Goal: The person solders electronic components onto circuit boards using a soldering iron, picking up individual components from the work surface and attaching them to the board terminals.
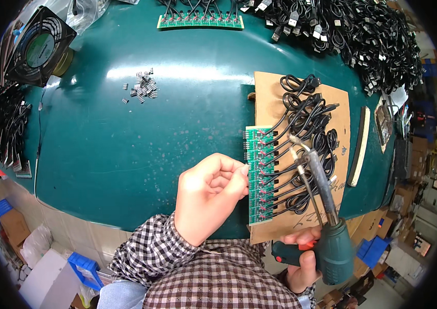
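My left hand [211,195] is closed in a pinch at the left edge of a green circuit board strip [260,180]. Whatever its fingertips hold there is too small to make out. Small black pin headers [246,141] stick out along the upper part of that edge. Black cables [306,113], coiled and bundled, run from the board's right side. In my right hand [303,265] is a dark green soldering gun [334,252] with a red trigger, gripped by its handle. Its metal barrel and thin feed tube point up and left, the tip above the cables, apart from the board.
The board and cables lie on a cardboard sheet [267,98]. Loose pin headers [144,86] are piled on the green table [126,154]. A black fan [41,49] stands far left. Another wired board [200,21] and a large cable heap [352,36] occupy the back.
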Tool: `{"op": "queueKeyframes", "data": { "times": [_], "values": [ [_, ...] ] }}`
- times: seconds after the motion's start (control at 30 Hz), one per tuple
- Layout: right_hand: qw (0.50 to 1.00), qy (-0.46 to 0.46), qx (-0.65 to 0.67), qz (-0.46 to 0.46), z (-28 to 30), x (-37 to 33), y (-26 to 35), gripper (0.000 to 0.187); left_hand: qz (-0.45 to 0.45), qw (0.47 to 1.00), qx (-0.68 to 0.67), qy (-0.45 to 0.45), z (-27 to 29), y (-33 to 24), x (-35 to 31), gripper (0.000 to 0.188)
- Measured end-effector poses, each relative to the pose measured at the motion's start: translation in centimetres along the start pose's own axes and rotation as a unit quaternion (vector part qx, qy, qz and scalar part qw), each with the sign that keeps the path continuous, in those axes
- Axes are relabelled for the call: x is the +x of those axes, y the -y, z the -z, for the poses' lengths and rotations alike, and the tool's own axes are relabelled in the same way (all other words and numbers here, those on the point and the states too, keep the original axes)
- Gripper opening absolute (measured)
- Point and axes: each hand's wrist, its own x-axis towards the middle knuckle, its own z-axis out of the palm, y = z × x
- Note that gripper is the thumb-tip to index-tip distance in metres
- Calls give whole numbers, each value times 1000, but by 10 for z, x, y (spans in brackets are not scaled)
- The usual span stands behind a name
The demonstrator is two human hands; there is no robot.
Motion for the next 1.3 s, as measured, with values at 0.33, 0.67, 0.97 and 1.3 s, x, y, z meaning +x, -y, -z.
{"op": "queueKeyframes", "data": {
  "times": [0.33, 0.67, 0.97, 1.3],
  "values": [
    [997, 42, -57, -7, 13, -12, -8, 54, 19, 999, -27, 4, -1, 1, 0, 10],
    [995, 36, -33, -92, 21, -21, -11, 59, 45, 998, -44, 23, 2, -2, 1, 9],
    [995, 35, -37, -88, 22, -22, -13, 57, 46, 997, -50, 43, 4, -2, 2, 9],
    [994, 49, -57, -73, 18, -17, -12, 51, 46, 997, -47, 47, 5, -3, 4, 8]
  ]
}}
